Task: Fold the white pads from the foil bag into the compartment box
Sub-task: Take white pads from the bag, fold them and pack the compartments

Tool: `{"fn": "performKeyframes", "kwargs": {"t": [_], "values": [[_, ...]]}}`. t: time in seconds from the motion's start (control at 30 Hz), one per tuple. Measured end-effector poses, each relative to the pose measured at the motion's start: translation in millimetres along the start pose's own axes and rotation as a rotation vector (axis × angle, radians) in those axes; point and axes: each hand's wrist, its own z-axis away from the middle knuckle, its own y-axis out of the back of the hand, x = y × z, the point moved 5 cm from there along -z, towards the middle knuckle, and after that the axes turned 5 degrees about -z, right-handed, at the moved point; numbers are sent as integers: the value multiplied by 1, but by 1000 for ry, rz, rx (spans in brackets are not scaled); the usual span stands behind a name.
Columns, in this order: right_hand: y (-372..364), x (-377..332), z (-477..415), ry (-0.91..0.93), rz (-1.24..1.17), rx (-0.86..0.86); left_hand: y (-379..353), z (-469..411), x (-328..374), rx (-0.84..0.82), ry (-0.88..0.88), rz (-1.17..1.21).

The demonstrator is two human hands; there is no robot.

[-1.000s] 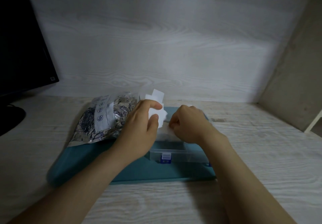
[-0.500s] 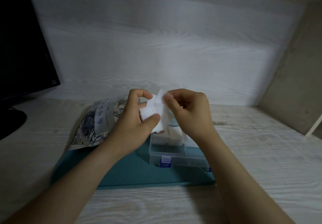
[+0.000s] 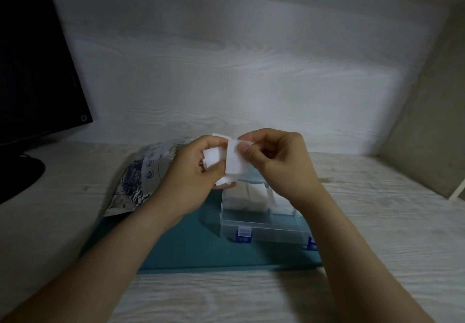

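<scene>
Mid-fold over compartment box (image 3: 264, 232): left hand (image 3: 191, 174) gripping spare pads (image 3: 211, 158), right hand (image 3: 276, 164) pinching one pad (image 3: 232, 163); next, crease and tuck in.

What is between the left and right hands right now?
In the head view, white pads span the gap: the left hand grips a small stack, the right hand pinches the front sheet, above the open box.
</scene>
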Motion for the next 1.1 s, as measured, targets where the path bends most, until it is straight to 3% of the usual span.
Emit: {"fn": "performKeyframes", "kwargs": {"t": [0.3, 0.6, 0.83, 0.97, 1.1], "values": [[-5, 3, 2, -22, 49, -38, -1, -2, 0, -15, 74, 17], [-11, 4, 2, 84, 171, -24, -9, 3, 5, -124, 227, 290], [-15, -1, 6, 143, 291, -23, -7, 5, 2, -159, 238, 248], [-17, -4, 7, 213, 428, 8, -10, 6, 7, -152, 210, 90], [-26, -8, 10, 339, 579, -84, -10, 7, 8, -141, 200, 43]]}}
